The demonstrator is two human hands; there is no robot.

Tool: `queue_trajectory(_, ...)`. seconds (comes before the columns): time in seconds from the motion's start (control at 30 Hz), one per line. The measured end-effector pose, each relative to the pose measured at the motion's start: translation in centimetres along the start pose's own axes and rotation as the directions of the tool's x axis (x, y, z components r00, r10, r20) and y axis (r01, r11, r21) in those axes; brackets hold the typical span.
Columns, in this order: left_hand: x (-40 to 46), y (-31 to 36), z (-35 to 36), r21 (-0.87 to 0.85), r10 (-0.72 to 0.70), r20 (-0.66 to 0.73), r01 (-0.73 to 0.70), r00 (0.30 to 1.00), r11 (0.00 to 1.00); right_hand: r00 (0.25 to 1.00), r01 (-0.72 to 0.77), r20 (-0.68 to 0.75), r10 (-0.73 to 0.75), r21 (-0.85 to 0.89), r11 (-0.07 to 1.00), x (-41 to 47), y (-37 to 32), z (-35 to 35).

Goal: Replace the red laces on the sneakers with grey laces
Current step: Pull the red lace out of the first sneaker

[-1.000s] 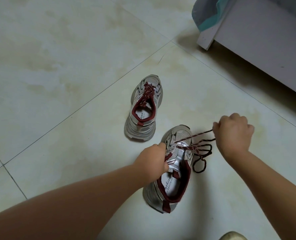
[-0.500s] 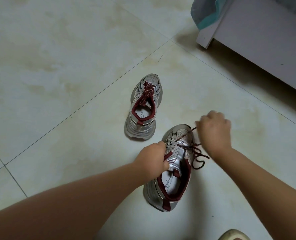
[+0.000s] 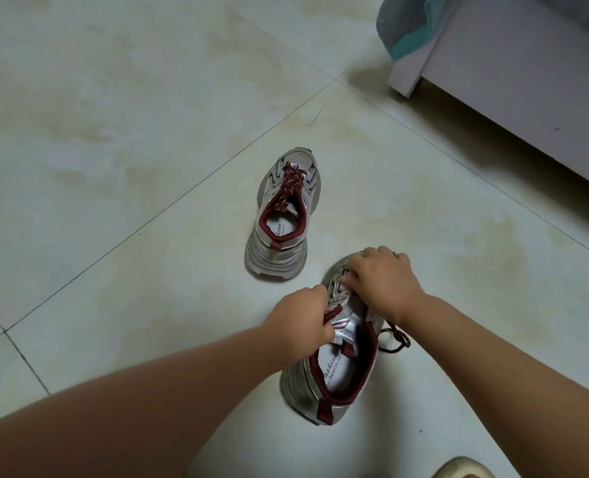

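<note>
Two silver sneakers with dark red lining stand on the tiled floor. The far sneaker (image 3: 283, 215) keeps its red lace (image 3: 290, 183) fully threaded. The near sneaker (image 3: 337, 367) sits under both hands. My left hand (image 3: 301, 320) grips its left collar beside the tongue. My right hand (image 3: 381, 282) rests over the toe and eyelets, fingers curled down onto the lacing; what they pinch is hidden. A loose length of the near shoe's red lace (image 3: 394, 339) curls on the floor to the shoe's right. No grey laces are in view.
A white furniture panel (image 3: 513, 94) runs along the upper right, with grey and teal cloth (image 3: 406, 25) hanging over its corner. A pale rounded object (image 3: 465, 469) pokes in at the bottom edge. Bare floor tiles spread to the left.
My right hand came back from pulling the lace out to the right and now sits on the near shoe's eyelets. The slack lace has dropped beside the shoe. My left hand kept its grip.
</note>
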State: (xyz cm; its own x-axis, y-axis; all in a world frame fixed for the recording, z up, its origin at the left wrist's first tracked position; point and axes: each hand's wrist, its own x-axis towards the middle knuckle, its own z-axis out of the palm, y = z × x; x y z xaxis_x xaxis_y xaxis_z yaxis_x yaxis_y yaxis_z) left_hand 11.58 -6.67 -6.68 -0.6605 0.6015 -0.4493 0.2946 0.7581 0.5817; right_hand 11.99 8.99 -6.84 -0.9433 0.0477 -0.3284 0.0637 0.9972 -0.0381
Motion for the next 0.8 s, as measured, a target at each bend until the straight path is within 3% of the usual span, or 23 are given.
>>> queue_trajectory(0.13, 0.0, 0.0, -0.1, -0.011, 0.001, 0.004, -0.001, 1.000, 1.000, 0.993, -0.012, -0.119, -0.001, -0.106, 0.994, -0.4, 0.2, 0.0)
queue_trajectory(0.23, 0.4, 0.4, -0.3, -0.022, 0.001, 0.001, -0.001, 1.000, 1.000, 0.961, -0.184, -0.216, 0.173, -0.033, 0.982, -1.3, 0.8, -0.3)
queue_trajectory(0.3, 0.6, 0.5, -0.4, -0.002, 0.003, 0.016, -0.003, 1.000, 1.000, 0.883, -0.319, -0.329, 0.335, 0.103, 0.942, -1.2, 2.3, -1.5)
queue_trajectory(0.37, 0.5, 0.2, -0.4, -0.009, -0.021, 0.021, 0.021, 1.000, 1.000, 0.751, -0.408, -0.388, 0.535, 0.364, 0.837, -0.7, 4.5, -3.1)
queue_trajectory(0.43, 0.2, -0.1, -0.4, -0.032, -0.040, 0.016, 0.041, 0.999, 0.999, 0.625, -0.419, -0.306, 0.718, 0.644, 0.640, -0.1, 6.6, -4.2)
queue_trajectory(0.5, 0.1, -0.1, -0.4, -0.036, -0.041, 0.015, 0.041, 0.999, 0.999, 0.564, -0.360, -0.188, 0.804, 0.820, 0.444, 0.0, 7.4, -4.3)
queue_trajectory(0.57, 0.1, 0.0, -0.4, -0.027, -0.037, 0.015, 0.037, 0.999, 0.999, 0.610, -0.275, -0.102, 0.786, 0.903, 0.331, -0.1, 6.6, -3.7)
queue_trajectory(0.6, 0.1, 0.1, -0.4, -0.021, -0.034, 0.014, 0.035, 0.999, 0.999, 0.674, -0.262, -0.090, 0.733, 0.899, 0.351, -0.2, 5.7, -3.3)
queue_trajectory(0.7, 0.3, 0.0, -0.3, -0.014, -0.025, 0.011, 0.026, 1.000, 1.000, 0.918, -0.250, -0.065, 0.391, 0.671, 0.698, -0.4, 3.3, -1.8)
queue_trajectory(0.73, 0.3, 0.0, -0.2, -0.014, -0.025, 0.009, 0.025, 1.000, 1.000, 0.962, -0.217, -0.012, 0.272, 0.567, 0.795, -0.5, 2.4, -1.3)
queue_trajectory(0.8, 0.3, -0.1, -0.1, -0.012, -0.023, 0.004, 0.023, 1.000, 1.000, 0.983, -0.181, 0.096, 0.156, 0.391, 0.902, -0.7, 1.0, -0.4)
